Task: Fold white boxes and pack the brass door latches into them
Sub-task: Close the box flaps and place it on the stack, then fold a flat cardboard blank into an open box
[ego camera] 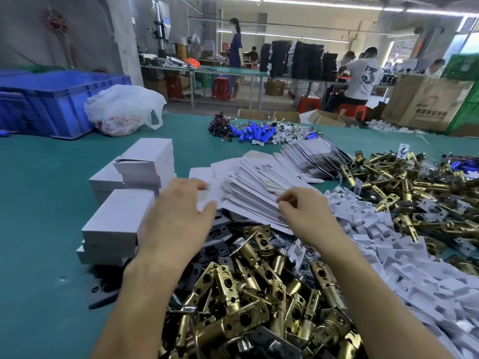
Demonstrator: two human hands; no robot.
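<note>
Large dark figures on the back of a seated person's white T-shirt [364, 73], possibly "73"; too blurred to confirm. Brown carton [427, 104] at right carries a row of dark characters, too soft to read. Red print on white plastic bag [124, 107] and dark lines on flat box blanks [259, 187], both illegible.

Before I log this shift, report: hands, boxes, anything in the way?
Right hand pinches the flat box blanks. Left hand at same stack, blurred, grip unclear. Brass latches heaped under wrists. Nothing blocking.
</note>
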